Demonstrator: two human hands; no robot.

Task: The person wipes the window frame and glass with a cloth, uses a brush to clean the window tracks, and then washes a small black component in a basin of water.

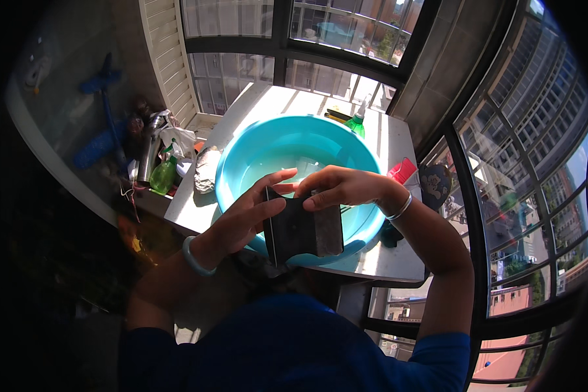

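A dark, box-like object [296,228] with curved cut-outs at its edges and a thin pale rim on its left is held over the near side of a large turquoise plastic basin [225,147]. Its exact kind I cannot tell. My left hand [247,213], with a pale bangle at the wrist, has its thumb and fingers at the object's upper left edge. My right hand [340,186], with a silver bangle, grips the upper right part between thumb and fingers. Cloudy liquid shows in the basin behind the hands.
The basin stands on a white table [392,147] by barred windows. Behind it is a green spray bottle [356,125]; left of it, a crumpled whitish bundle [207,169]. A pink object [402,170] lies at the right edge. Another green spray bottle [163,175] stands among clutter at left.
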